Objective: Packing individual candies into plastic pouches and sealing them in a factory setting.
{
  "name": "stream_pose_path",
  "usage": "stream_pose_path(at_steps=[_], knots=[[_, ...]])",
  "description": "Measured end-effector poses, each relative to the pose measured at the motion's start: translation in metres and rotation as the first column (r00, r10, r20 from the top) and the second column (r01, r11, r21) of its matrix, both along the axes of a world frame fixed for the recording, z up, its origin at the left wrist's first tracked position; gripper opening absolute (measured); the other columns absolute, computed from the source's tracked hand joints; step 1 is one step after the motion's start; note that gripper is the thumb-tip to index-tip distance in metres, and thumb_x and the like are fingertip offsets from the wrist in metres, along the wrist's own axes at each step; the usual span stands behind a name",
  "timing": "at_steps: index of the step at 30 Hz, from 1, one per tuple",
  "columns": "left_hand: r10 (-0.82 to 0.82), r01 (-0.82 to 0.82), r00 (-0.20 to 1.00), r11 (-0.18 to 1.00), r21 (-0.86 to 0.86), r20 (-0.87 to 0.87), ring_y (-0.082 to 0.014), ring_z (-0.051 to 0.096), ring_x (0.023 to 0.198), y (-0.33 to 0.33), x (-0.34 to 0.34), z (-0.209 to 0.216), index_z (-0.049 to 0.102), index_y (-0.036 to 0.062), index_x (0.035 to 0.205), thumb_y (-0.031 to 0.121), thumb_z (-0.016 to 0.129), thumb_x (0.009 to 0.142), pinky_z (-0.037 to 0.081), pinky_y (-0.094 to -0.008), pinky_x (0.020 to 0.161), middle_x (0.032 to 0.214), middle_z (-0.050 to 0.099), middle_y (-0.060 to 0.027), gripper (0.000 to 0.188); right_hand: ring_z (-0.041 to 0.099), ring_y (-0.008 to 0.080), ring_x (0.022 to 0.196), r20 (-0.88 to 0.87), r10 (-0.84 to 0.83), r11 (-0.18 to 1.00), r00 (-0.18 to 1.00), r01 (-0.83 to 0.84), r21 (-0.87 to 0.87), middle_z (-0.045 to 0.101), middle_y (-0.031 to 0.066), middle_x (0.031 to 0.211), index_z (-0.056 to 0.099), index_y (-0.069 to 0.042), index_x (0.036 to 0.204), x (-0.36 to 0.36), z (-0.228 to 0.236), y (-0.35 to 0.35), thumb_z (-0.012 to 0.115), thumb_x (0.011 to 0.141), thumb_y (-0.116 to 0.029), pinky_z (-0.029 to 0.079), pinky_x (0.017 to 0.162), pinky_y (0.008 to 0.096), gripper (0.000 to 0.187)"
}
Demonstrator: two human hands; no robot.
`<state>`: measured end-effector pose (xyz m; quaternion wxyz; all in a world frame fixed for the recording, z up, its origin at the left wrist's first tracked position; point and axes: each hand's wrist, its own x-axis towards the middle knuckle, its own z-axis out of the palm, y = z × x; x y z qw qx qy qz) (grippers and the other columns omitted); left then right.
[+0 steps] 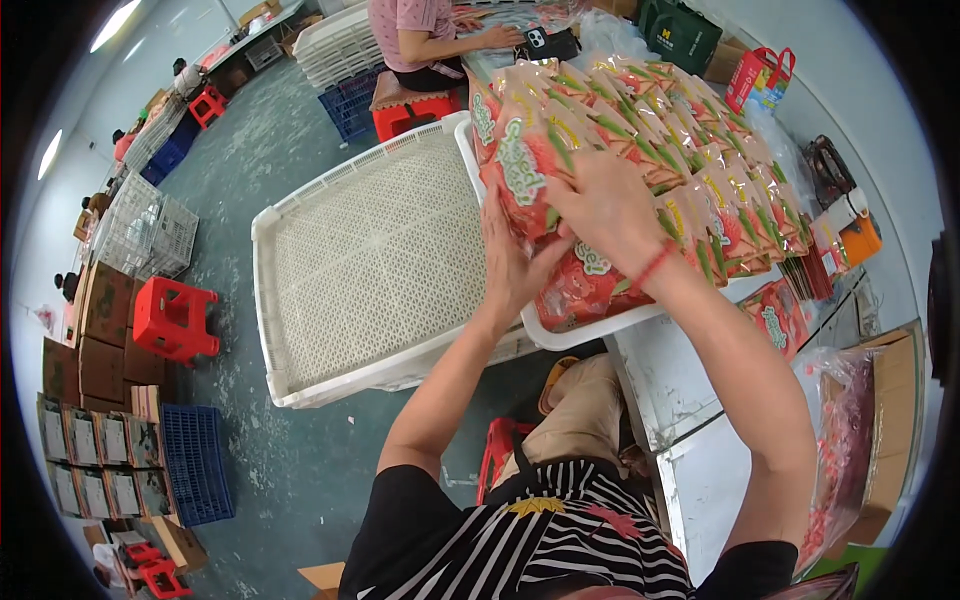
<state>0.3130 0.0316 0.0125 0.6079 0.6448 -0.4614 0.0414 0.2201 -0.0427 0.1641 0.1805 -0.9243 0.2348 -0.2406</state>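
Observation:
Over the near left corner of a white tray (560,340), both my hands are on a red and pink snack pouch (520,180) that stands tilted. My left hand (512,262) cups its lower end, fingers along the left side and thumb on the right. From the right, my right hand (612,205) pinches the pouch's right edge, its fingertips partly hidden. Rows of similar upright pouches (730,205) with green-edged tops fill the tray. Beneath my hands another red pouch (582,290) lies flatter against the tray's near wall.
To the left stands a white perforated crate (370,260) on a stack. A loose pouch (775,315) lies on the table at right, above an open carton (880,430) with a clear bag. A co-worker (425,45) sits across. Red stools (175,320) and cartons (105,340) stand at left.

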Motion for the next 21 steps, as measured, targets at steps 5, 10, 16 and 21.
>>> stream_pose_path(at_steps=[5,10,16,21], knots=[[-0.184,0.154,0.897,0.982,-0.107,-0.401,-0.0375,0.027,0.135,-0.046,0.037,-0.036,0.008,-0.0073,0.143,0.016,0.069,0.079,0.021,-0.0407,0.112,0.145,0.023,-0.0272,0.091,0.064,0.0288,0.056,0.037,-0.001,0.973,0.999,0.010,-0.229,0.060,0.0163,0.055,0.060,0.002,0.065,0.054,-0.021,-0.018,0.056,0.078,-0.018,0.050,0.062,0.0409,0.024],[-0.004,-0.009,0.982,0.998,-0.066,-0.189,-0.0402,0.018,0.138,-0.072,0.042,-0.042,0.008,-0.0066,0.142,0.009,0.059,0.083,0.015,-0.0416,0.114,0.145,0.019,-0.0294,0.079,0.064,0.0287,0.056,-0.059,0.005,0.990,0.998,-0.013,-0.140,0.059,0.0169,0.053,0.062,0.004,0.067,0.069,-0.020,-0.037,0.055,0.079,-0.016,0.051,0.064,0.0410,0.024],[0.094,-0.107,0.983,0.992,-0.072,-0.157,-0.0423,0.023,0.134,-0.093,0.063,-0.043,0.010,-0.0049,0.143,0.018,0.052,0.089,0.020,-0.0419,0.111,0.143,0.023,-0.0281,0.072,0.065,0.0392,0.083,-0.186,-0.111,0.993,0.976,0.100,-0.067,0.066,0.0254,0.085,0.069,0.001,0.087,0.079,-0.035,-0.062,0.055,0.080,-0.012,0.052,0.076,0.0469,0.021],[-0.064,0.093,0.964,0.990,0.103,-0.260,-0.0428,0.030,0.130,-0.067,0.053,-0.041,0.013,-0.0057,0.143,0.018,0.054,0.089,0.024,-0.0413,0.110,0.140,0.029,-0.0283,0.072,0.066,0.0382,0.084,-0.349,-0.054,0.986,0.936,-0.005,-0.167,0.066,0.0257,0.088,0.069,0.002,0.087,0.079,-0.022,-0.054,0.056,0.079,-0.012,0.051,0.077,0.0455,0.021]])
